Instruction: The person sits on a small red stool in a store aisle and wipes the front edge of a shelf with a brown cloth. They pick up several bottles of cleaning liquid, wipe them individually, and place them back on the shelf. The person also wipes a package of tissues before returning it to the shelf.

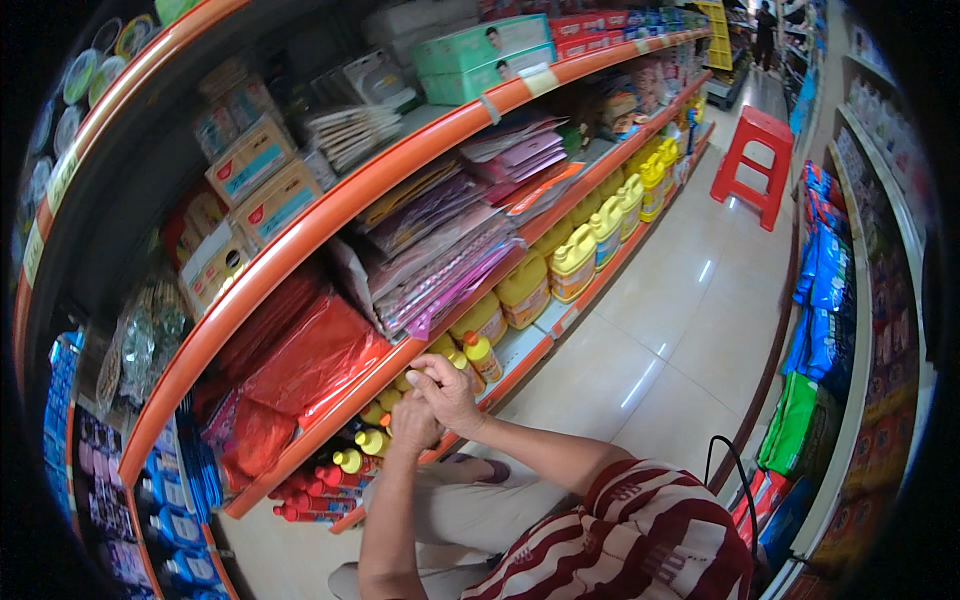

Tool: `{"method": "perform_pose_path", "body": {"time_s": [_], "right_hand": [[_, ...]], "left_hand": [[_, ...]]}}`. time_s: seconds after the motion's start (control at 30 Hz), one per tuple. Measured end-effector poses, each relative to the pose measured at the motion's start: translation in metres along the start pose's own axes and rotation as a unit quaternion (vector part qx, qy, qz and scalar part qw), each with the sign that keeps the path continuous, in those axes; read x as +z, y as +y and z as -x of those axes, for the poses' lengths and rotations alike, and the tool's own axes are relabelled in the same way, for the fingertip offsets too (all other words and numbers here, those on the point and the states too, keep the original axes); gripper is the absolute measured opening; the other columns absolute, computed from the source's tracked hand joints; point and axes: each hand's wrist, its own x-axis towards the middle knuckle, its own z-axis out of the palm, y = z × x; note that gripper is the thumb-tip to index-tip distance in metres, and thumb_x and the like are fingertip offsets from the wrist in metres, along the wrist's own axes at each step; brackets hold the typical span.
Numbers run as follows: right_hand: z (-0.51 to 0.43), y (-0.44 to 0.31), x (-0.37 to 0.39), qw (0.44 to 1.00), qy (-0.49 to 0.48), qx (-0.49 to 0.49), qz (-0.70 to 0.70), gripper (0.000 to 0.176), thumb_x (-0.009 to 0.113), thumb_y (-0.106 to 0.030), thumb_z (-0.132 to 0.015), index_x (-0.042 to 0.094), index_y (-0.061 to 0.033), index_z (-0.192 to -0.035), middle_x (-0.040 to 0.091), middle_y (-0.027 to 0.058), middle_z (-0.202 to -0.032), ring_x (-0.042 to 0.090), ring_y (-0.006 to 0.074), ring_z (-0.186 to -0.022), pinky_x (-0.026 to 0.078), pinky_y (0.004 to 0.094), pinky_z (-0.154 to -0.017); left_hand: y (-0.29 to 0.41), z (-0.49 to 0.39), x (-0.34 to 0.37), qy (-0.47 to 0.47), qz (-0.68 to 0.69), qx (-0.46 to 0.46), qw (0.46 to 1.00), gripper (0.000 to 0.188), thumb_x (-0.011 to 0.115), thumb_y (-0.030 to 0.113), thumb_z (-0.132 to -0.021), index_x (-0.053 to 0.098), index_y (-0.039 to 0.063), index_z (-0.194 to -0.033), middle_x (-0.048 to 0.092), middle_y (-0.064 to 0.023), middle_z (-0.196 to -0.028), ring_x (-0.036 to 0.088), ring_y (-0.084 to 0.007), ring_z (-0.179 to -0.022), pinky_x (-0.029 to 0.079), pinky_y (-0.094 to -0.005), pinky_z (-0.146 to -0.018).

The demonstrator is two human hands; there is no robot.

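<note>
My left hand [414,421] and my right hand [451,394] meet in front of the orange-edged store shelf [330,369]; their fingers overlap, and whether anything small lies between them cannot be told. On the shelf behind them lie red plastic packages [307,352] and a stack of flat pink and purple packages [442,262]. Below the hands, on the bottom shelf, stand a yellow bottle with an orange cap [481,356], bottles with yellow caps [371,441] and red bottles [322,502]. Large yellow jugs [523,289] stand further along.
A red plastic stool [754,166] stands in the tiled aisle. Blue and green bags [795,424] line the right-hand shelf. Boxes [277,202] and green cartons [484,56] fill the upper shelf at left. A person [764,34] is far down the aisle. A black cable [731,450] loops beside my body.
</note>
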Motion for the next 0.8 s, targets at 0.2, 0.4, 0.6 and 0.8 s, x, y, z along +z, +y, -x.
{"method": "perform_pose_path", "body": {"time_s": [0.2, 0.4, 0.6, 0.8], "right_hand": [[0.011, 0.022, -0.060, 0.997, 0.055, -0.009, 0.062, 0.030, 0.051, 0.001, -0.085, 0.042, 0.0013, -0.114, 0.054, 0.0044, -0.084, 0.051, 0.0082, -0.072, 0.044, 0.0217, -0.063], [0.058, 0.035, -0.090, 0.986, 0.067, 0.034, 0.149, 0.035, 0.054, 0.000, -0.082, 0.042, 0.0006, -0.115, 0.050, 0.0072, -0.095, 0.050, 0.0126, -0.080, 0.045, 0.0258, -0.071], [0.077, 0.029, -0.078, 0.976, 0.020, 0.018, 0.216, 0.038, 0.056, -0.009, -0.083, 0.040, 0.0021, -0.116, 0.048, 0.0153, -0.107, 0.049, 0.0236, -0.094, 0.042, 0.0334, -0.083], [0.083, 0.026, -0.077, 0.956, -0.041, 0.024, 0.289, 0.042, 0.051, -0.022, -0.086, 0.039, 0.0020, -0.119, 0.047, 0.0216, -0.111, 0.045, 0.0359, -0.105, 0.037, 0.0432, -0.090]], "left_hand": [[0.035, 0.003, 0.047, 0.085, 0.349, -0.118, 0.926, 0.039, 0.059, 0.004, -0.066, 0.062, 0.004, -0.106, 0.059, -0.0106, -0.100, 0.059, -0.0266, -0.088, 0.047, -0.0329, -0.077], [0.034, 0.011, 0.078, 0.101, 0.589, -0.227, 0.769, 0.044, 0.053, -0.007, -0.065, 0.060, -0.004, -0.109, 0.062, -0.0058, -0.094, 0.059, -0.0144, -0.081, 0.047, -0.0248, -0.074], [0.041, 0.017, 0.068, 0.120, 0.652, -0.231, 0.712, 0.041, 0.053, -0.007, -0.067, 0.059, -0.005, -0.108, 0.063, -0.0054, -0.093, 0.058, -0.0124, -0.079, 0.047, -0.0247, -0.074], [0.043, 0.022, 0.064, 0.150, 0.701, -0.230, 0.658, 0.037, 0.055, -0.004, -0.070, 0.060, -0.004, -0.107, 0.063, -0.0051, -0.091, 0.058, -0.0120, -0.078, 0.047, -0.0244, -0.072]]}}
